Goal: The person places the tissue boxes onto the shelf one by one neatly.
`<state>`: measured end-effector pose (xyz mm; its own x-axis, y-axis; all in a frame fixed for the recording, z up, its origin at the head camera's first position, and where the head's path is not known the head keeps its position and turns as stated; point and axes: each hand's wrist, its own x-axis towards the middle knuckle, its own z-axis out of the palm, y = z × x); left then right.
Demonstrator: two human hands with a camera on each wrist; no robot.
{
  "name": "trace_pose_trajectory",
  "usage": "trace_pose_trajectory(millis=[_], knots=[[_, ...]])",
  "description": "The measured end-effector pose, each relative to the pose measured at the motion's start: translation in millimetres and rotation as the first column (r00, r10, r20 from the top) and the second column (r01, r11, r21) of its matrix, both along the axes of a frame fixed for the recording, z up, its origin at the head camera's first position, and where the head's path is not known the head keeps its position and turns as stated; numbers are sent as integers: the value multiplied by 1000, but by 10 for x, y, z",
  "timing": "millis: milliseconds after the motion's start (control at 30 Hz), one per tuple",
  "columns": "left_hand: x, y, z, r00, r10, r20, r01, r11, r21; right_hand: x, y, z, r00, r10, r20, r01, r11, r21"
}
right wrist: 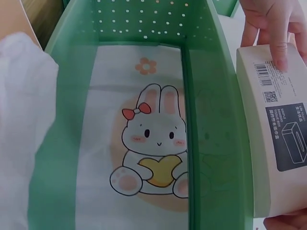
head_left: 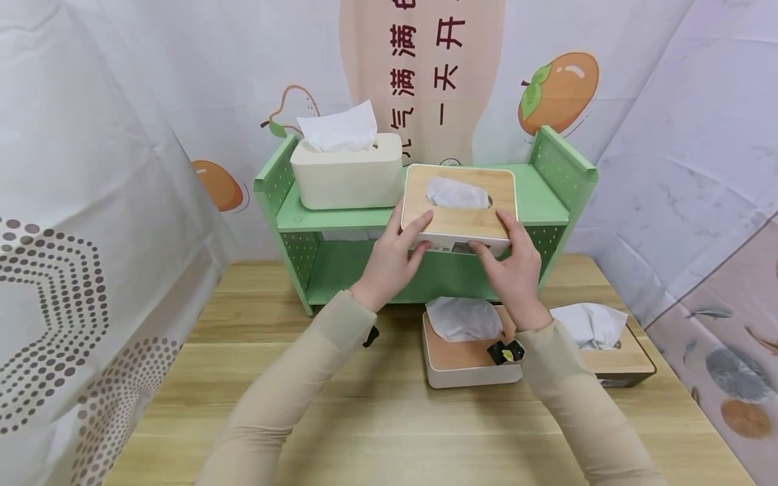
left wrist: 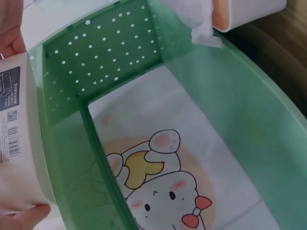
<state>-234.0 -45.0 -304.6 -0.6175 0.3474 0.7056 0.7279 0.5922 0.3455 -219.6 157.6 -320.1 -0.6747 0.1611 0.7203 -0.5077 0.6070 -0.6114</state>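
Both hands hold a white tissue box with a bamboo lid (head_left: 450, 217) at the upper level of a green two-tier shelf (head_left: 547, 196). My left hand (head_left: 395, 251) grips its left end, fingers on the lid and thumb at the front side. At the right end, my right hand (head_left: 513, 266) grips it the same way. A tissue pokes from the lid's slot. In the right wrist view, the box's labelled side (right wrist: 273, 129) shows a barcode and a dark sticker, right at the shelf's edge. Left of it on the upper shelf stands a cream tissue box (head_left: 349, 179).
On the wooden table (head_left: 365, 432), a tissue box with a brown lid (head_left: 437, 364) stands below the right forearm. Farther right is a dark-sided tissue box with a wooden lid (head_left: 635, 358). A curtain with fruit prints (head_left: 213, 81) hangs behind the shelf.
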Motion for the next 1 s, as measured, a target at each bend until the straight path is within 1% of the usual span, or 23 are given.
trace_pose_trajectory(millis=[100, 233, 400, 533, 667, 800, 900, 1000], knots=[[-43, 28, 64, 999, 8, 39, -8, 1000, -8, -50, 44, 79, 999, -8, 37, 7, 1000, 22], [-108, 76, 156, 993, 52, 110, -49, 998, -32, -133, 111, 207, 993, -21, 113, 13, 998, 69], [-179, 141, 260, 976, 96, 196, -82, 994, -79, -243, 194, 349, 974, -30, 225, 2, 993, 121], [-232, 183, 301, 960, 122, 253, -98, 990, -106, -314, 240, 420, 956, -19, 291, -24, 990, 141], [-298, 223, 324, 950, 144, 278, -114, 986, -119, -394, 279, 474, 935, -4, 355, -48, 989, 138], [-375, 258, 340, 945, 161, 285, -129, 983, -129, -482, 307, 521, 905, 2, 426, -65, 989, 133], [-434, 269, 353, 943, 175, 284, -140, 980, -139, -551, 318, 553, 884, 5, 467, -81, 986, 143], [-494, 272, 368, 935, 190, 298, -149, 976, -157, -609, 330, 586, 867, 4, 498, -98, 982, 164]])
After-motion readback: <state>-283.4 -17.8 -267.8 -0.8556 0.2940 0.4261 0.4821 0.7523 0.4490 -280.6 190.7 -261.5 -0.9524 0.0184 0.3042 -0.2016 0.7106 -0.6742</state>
